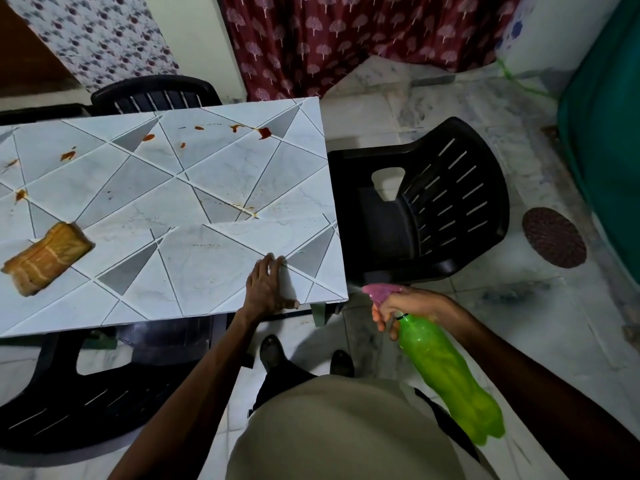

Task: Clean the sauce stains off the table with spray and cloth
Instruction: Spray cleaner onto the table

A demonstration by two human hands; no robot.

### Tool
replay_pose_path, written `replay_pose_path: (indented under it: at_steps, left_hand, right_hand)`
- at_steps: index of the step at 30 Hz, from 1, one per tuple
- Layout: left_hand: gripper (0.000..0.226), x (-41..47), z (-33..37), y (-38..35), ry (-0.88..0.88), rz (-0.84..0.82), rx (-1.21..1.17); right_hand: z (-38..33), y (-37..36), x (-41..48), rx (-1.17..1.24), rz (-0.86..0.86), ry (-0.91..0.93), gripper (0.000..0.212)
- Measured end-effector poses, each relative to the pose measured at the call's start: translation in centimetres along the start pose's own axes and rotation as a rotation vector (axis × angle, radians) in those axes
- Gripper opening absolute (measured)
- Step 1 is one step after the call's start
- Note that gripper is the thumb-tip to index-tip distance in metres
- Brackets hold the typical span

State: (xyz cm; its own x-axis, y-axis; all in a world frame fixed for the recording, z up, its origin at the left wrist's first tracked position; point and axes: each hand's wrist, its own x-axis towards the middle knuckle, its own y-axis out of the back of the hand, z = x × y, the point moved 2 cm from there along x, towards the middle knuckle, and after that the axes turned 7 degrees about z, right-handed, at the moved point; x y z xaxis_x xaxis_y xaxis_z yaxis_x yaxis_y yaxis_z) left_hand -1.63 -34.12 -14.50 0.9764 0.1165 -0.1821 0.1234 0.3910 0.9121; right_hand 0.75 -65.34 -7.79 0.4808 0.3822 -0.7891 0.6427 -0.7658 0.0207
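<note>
Spray bottle [443,372] is gripped in my right hand [408,304], just off the table's [207,188] near right corner. My left hand [268,289] rests flat on the table beside that corner. I see the cloth [46,258] on the table's left end, well apart from both hands, and sauce stains [265,133] along its far side.

- The table [207,188] ran off the picture's left edge, so its left end went unseen.
- The spray bottle [446,372] was smeared by blur and its base had no clear outline. Its trigger could not be made out behind the fingers of the right hand [408,303].
- The near chair [104,393] was partly tucked beneath the tabletop, with its seat covered.
- The far chair [156,95] showed only its backrest behind the table.
- Faint specks near the table's middle were too small to identify.
</note>
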Motion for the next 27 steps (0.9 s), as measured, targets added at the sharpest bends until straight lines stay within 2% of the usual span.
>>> replay_pose_path:
  at_steps: [9, 12, 15, 19, 22, 24, 27]
  left_hand:
    - [0.118, -0.4, -2.5, 1.9, 0.016, 0.055, -0.04]
    - [0.112, -0.1, -5.0, 4.0, 0.126, 0.13, -0.11]
    - [0.111, 0.2, -9.4, 7.0, 0.277, 0.24, -0.207]
    - [0.098, 0.0, -15.6, 10.9, 0.349, 0.305, -0.237]
    - [0.083, -0.3, -21.0, 13.1, 0.435, 0.338, -0.26]
    - [0.083, -0.8, -25.7, 13.9, 0.498, 0.357, -0.275]
    - [0.082, -1.9, -31.9, 16.3, 0.568, 0.399, -0.274]
  right_hand:
    - [-8.7, -3.3, 1.1, -0.04, -0.123, 0.23, 0.074]
    - [-13.3, -5.9, 1.9, -0.078, -0.162, 0.384, 0.063]
    - [-18.7, -9.6, 2.9, -0.041, -0.158, 0.545, 0.053]
    - [-25.9, -16.2, 4.5, 0.087, -0.173, 0.718, 0.062]
    - [-30.5, -22.2, 7.2, -0.014, -0.164, 0.857, 0.057]
    - [-33.3, -26.8, 9.5, -0.099, -0.166, 0.916, 0.051]
    - [-36.7, -33.2, 12.6, -0.152, -0.192, 1.008, 0.053]
